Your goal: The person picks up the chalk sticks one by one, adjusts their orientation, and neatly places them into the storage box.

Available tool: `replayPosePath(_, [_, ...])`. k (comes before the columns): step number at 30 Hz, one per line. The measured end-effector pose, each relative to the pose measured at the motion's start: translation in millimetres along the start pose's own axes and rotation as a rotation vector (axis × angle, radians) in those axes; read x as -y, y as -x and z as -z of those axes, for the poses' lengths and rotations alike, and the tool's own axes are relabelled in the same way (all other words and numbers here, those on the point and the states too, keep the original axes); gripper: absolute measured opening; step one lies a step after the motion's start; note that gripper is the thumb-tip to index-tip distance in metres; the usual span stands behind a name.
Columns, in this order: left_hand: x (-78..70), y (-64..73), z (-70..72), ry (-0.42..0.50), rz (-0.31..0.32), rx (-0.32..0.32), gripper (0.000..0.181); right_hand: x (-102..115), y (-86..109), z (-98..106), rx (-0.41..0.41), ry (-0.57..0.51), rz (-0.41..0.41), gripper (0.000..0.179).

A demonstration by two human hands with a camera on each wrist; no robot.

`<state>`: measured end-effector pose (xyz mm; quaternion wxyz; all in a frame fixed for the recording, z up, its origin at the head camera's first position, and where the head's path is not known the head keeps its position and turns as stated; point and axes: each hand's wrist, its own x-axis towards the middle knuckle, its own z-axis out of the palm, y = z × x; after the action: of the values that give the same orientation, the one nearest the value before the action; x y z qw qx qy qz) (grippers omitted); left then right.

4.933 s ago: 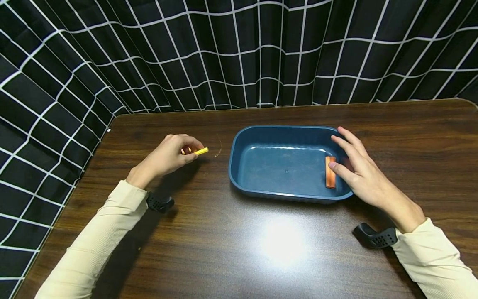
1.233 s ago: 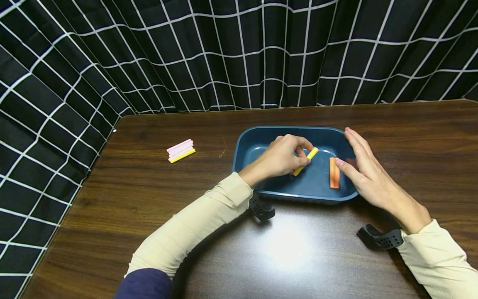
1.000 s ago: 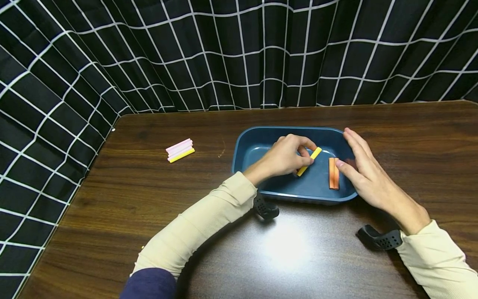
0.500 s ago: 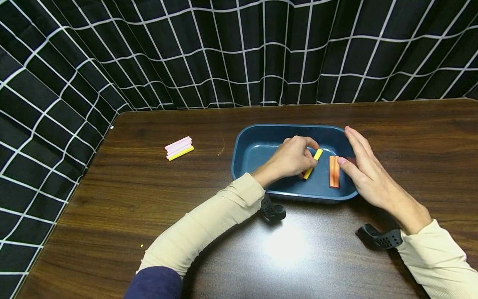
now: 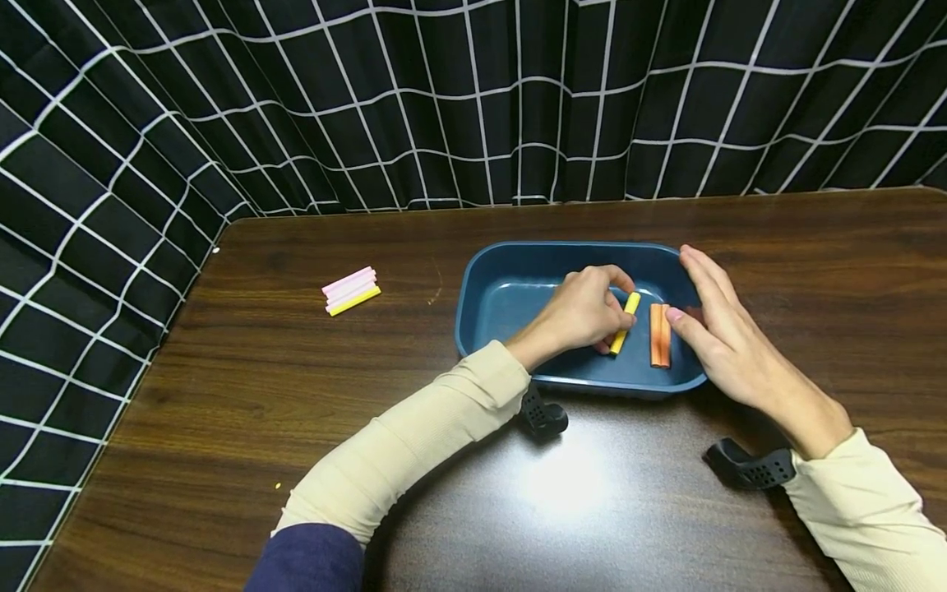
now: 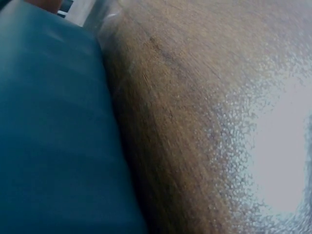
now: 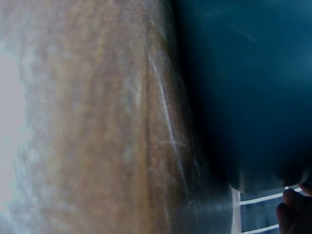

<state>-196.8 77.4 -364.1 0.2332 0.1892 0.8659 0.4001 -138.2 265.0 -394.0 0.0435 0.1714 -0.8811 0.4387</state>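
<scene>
A blue plastic tub point(image 5: 518, 296) stands on the table. Inside it, my left hand point(image 5: 584, 312) pinches a yellow stick point(image 5: 630, 304) that looks like chalk, its lower end close over the tub floor. Two orange sticks point(image 5: 660, 335) lie side by side to its right. At the tub's right end is my right hand point(image 5: 740, 353), its thumb inside the wall by the orange sticks and its longer fingers along the outside, holding the tub. The left wrist view shows the tub's outer wall point(image 6: 53, 126); in the right wrist view, fingers point(image 7: 290, 207) reach its far corner.
Several pink sticks point(image 5: 349, 288) and one yellow stick point(image 5: 357, 301) lie together on the table's left part. A small yellow crumb point(image 5: 278, 486) lies nearer the front. A black curtain with a white grid point(image 5: 444, 107) hangs behind and left of the table.
My left hand has come from the left of the table into the tub with a yellow stick. It has since moved slightly right, turning the stick steeper. My right hand stays at the tub's end.
</scene>
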Motion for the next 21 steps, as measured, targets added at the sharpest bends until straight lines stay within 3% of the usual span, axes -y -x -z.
replayPosePath(7, [-1.1, -1.1, -2.6, 0.031, 0.03, -0.01, 0.035, 0.0, -0.3, -0.3, -0.012, -0.003, 0.01, 0.065])
replayPosePath(15, [-5.4, -2.6, -6.2, 0.006, 0.066, -0.01, 0.035, 0.1, 0.3, 0.0, -0.015, -0.007, 0.008, 0.065])
replayPosePath(21, [-1.9, -0.6, -5.3, 0.067, 0.016, 0.008, 0.033, -0.6, 0.3, -0.7, -0.013, -0.019, 0.011, 0.065])
